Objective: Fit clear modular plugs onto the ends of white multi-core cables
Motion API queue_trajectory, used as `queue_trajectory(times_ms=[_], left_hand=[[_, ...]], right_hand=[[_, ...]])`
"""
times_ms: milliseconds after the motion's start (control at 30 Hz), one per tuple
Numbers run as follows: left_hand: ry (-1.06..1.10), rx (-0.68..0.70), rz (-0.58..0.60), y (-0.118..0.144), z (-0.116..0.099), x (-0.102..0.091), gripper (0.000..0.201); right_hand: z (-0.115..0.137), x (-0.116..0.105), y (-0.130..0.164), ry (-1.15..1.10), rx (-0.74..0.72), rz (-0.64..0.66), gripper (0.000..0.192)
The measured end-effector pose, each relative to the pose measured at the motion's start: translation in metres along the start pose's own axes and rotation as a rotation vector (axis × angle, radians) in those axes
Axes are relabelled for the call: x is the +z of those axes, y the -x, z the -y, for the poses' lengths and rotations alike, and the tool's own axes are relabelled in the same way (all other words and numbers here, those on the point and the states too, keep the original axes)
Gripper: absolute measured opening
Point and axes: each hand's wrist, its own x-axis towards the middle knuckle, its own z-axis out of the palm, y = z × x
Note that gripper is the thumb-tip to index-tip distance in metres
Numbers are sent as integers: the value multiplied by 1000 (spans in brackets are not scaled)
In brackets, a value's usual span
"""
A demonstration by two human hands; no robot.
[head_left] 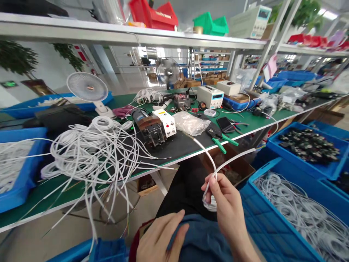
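Note:
My right hand [225,202] is closed around a coiled white cable [215,165], whose two loose ends rise up and out toward the bench. My left hand [160,238] lies flat on blue cloth [201,236] over my lap, fingers together, holding nothing. A large tangle of white cables [92,145] hangs over the green bench's [32,203] front edge to my left. A small crimping machine [151,127] stands on a black mat behind the hands.
A blue bin of coiled white cables [297,214] sits low on the right, with a blue bin of dark parts [308,145] beyond it. Green-handled pliers [222,140], a phone [225,124], a plastic bag [191,123], a fan [88,89] and power supplies [210,96] are on the bench.

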Motion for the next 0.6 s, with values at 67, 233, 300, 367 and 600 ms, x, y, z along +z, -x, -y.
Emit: queue_trajectory(times_ms=[67,233,300,367,600], left_hand=[[8,-54,-63,-18,-6,-13,23],[105,-36,-221,-83,-37,-33,34],[171,6,-228,-103,-47,-31,38],[194,-11,-217,-113,-52,-26,38],[346,-131,-108,-111,-48,-19,23]], right_hand=[[-1,-2,3,66,-7,11,28],[-5,-1,13,194,-13,123,28],[-10,2,19,233,-16,195,28],[-15,5,26,261,-27,253,32],[1,16,41,357,-130,410,36]])
